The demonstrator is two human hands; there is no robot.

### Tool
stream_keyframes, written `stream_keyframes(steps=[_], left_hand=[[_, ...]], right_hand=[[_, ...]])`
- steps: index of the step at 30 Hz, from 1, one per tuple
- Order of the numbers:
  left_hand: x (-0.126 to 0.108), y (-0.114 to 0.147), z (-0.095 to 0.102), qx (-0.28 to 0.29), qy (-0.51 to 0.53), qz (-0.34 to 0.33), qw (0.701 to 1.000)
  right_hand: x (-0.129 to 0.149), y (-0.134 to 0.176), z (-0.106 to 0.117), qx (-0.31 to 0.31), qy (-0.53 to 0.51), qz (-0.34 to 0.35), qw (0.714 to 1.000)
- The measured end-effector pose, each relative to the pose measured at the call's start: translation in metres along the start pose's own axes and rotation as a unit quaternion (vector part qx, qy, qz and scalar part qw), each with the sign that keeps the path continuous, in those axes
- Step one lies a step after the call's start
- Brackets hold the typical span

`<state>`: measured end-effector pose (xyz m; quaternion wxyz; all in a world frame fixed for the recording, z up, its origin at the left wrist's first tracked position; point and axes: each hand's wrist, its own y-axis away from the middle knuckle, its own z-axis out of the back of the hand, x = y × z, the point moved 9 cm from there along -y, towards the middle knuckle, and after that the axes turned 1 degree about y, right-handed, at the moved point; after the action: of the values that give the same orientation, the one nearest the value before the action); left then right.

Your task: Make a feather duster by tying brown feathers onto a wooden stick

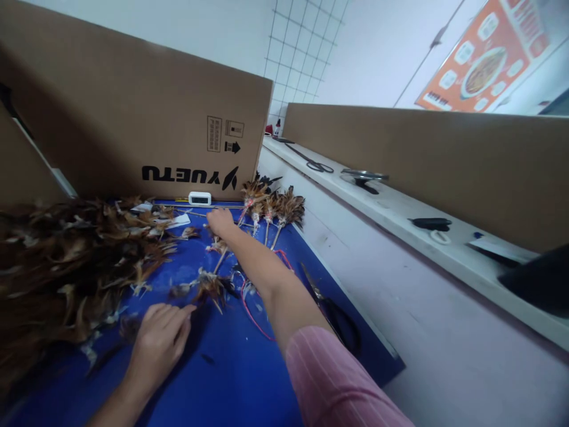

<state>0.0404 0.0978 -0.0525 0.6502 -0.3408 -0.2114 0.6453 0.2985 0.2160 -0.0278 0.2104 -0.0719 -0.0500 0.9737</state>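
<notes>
My right hand (220, 222) is stretched to the far side of the blue table (222, 367), its fingers curled down over thin sticks (191, 212); whether it grips one is hidden. Closer in, my left hand (160, 335) is closed, thumb against fingers, beside a small feather bundle (211, 287). What it pinches, if anything, cannot be made out. A stick slants up from that bundle and passes under my right forearm. Several feather dusters (282, 213) lie with their heads together at the far right corner. Loose brown feathers (66, 267) are heaped on the left.
Scissors with black handles (335, 317) and pink cord (253, 320) lie right of my right arm. A white digital timer (200, 198) stands before a cardboard panel (133, 118). Along the right, a ledge (391, 219) carries another pair of scissors (317, 166) and small items.
</notes>
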Motion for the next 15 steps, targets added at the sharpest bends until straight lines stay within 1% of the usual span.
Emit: stream_keyframes(steps=[4, 7, 9, 11, 13, 15], left_hand=[[0.002, 0.001, -0.003, 0.002, 0.002, -0.004, 1.0], [0.004, 0.002, -0.005, 0.01, 0.01, 0.001, 1.0], [0.006, 0.001, -0.005, 0.007, 0.02, 0.012, 1.0], [0.006, 0.0, -0.002, -0.004, 0.03, 0.022, 0.999], [0.007, -0.002, -0.001, -0.009, 0.034, 0.032, 0.999], [0.007, -0.004, -0.002, -0.007, 0.036, 0.039, 0.999]], right_hand=[[-0.023, -0.028, -0.027, 0.036, -0.011, -0.062, 0.997], [-0.034, -0.039, -0.036, 0.037, -0.032, -0.098, 0.994], [-0.039, -0.043, -0.031, 0.01, -0.048, -0.121, 0.991], [-0.049, -0.041, -0.019, -0.033, -0.063, -0.154, 0.985], [-0.065, -0.032, -0.007, -0.078, -0.076, -0.204, 0.973], [-0.087, -0.018, -0.001, -0.105, -0.096, -0.267, 0.953]])
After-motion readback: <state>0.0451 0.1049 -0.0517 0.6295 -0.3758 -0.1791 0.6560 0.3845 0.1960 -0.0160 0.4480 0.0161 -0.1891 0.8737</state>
